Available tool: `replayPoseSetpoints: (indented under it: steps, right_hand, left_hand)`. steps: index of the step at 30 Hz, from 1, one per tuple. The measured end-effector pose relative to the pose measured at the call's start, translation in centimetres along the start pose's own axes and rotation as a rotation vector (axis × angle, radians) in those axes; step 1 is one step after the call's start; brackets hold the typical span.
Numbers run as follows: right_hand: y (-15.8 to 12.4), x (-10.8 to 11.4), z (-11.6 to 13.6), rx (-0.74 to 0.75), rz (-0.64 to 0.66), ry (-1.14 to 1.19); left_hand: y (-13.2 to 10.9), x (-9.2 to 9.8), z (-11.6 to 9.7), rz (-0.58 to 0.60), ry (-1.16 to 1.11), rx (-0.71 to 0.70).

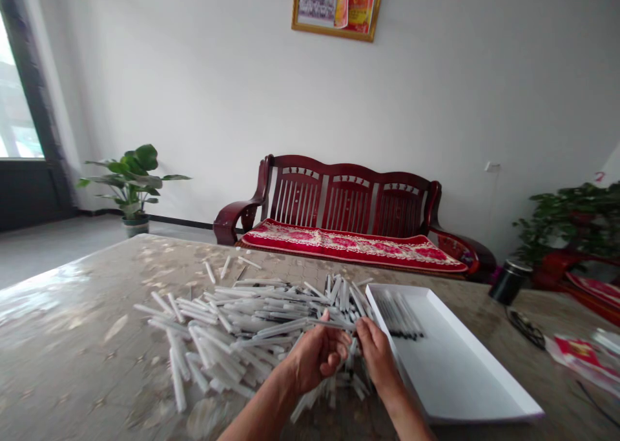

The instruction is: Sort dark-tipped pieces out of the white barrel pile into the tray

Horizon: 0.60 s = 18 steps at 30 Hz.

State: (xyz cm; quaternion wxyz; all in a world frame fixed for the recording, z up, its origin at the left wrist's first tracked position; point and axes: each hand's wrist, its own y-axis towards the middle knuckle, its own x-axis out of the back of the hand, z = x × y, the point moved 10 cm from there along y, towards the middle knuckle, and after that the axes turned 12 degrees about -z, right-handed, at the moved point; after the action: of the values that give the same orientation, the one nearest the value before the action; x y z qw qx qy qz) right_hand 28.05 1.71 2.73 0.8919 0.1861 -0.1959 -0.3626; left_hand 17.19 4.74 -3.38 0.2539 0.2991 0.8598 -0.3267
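Both bare hands work low at 6 o'clock in the view. The left hand has a narrow grip, its fingers curled closed around a slim white tube, and the right hand pinches the far end of the same tube between its fingertips, so the 2 hands meet on 1 piece. The tube is pen-like, though its exact kind is too small to tell.

Just beyond the hands, at 10 o'clock, a large loose heap of the white tubes sprawls across the marble-look table, with a few strays lying apart at 11 o'clock. At 2 o'clock sits a white rectangular tray, holding only a small, neat batch of dark-tipped slim pieces lined up side by side at its far end - most of the tray is bare, and the heap far outweighs the batch. Further out at 2 o'clock stands a black cylindrical canister.
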Motion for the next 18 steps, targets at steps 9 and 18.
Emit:
replayPoseSetpoints:
  steps: [9, 18]
  right_hand:
    - [-0.7, -0.9, 1.8, 0.25, 0.256, -0.383]
    - [-1.9, -1.6, 2.4, 0.376, 0.343, -0.59]
  left_hand:
    - [0.2, 2.0, -2.7, -0.103, -0.265, -0.227]
    - [0.0, 3.4, -3.8, -0.289, -0.362, -0.39]
